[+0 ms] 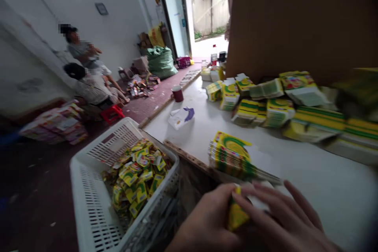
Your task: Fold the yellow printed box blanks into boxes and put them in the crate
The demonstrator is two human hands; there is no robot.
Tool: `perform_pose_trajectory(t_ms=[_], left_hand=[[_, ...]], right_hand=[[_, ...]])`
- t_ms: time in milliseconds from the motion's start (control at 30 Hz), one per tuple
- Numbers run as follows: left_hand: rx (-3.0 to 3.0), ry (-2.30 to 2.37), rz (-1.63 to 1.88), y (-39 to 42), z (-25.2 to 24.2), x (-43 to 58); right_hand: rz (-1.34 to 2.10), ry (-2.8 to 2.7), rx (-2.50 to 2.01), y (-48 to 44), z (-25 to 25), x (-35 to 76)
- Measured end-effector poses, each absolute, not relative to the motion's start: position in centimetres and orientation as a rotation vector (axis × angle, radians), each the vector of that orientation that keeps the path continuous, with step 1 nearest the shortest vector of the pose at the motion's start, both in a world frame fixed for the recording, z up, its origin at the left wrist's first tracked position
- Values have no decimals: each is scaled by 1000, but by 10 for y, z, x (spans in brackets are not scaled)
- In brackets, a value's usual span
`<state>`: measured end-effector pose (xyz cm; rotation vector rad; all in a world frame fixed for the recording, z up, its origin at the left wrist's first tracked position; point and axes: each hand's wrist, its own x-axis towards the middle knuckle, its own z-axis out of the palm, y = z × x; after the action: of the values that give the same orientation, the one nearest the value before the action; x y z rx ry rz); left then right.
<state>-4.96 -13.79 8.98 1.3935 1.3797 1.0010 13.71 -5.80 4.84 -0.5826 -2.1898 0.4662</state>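
Observation:
A small yellow carton (238, 214) is between my two hands at the table's near edge, blurred by motion. My left hand (206, 218) is closed around its left side, thumb at the top. My right hand (280, 212) lies against its other side and holds it too; a finger presses the top while the outer fingers stretch out. Just beyond them, a stack of flat printed yellow-and-green cartons (230, 155) leans on the white table (201, 130). To the left, a white plastic basket (88, 189) holds many small yellow packed pieces (138, 177).
Bundles of yellow cartons (265, 114) line the table's far side before a large brown board (295, 19). A tissue pack (181, 118), a dark red cup (177, 93) and a bottle (214, 55) stand farther off. Two people (91, 82) are at the left wall near a red stool (112, 114).

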Motion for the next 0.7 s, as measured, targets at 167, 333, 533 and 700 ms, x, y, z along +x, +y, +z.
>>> perform_pose_trajectory(t_ms=[167, 333, 533, 700], left_hand=[[1506, 1631, 1015, -136, 82, -40], [1653, 1588, 1090, -139, 73, -31], [1715, 1558, 1129, -134, 72, -38], [1653, 1523, 1053, -134, 66, -43]], right_hand=[[936, -1710, -931, -75, 90, 123], [1676, -1449, -1007, -83, 80, 110], [1818, -1665, -844, -67, 74, 107], [1322, -2012, -692, -74, 68, 104]])
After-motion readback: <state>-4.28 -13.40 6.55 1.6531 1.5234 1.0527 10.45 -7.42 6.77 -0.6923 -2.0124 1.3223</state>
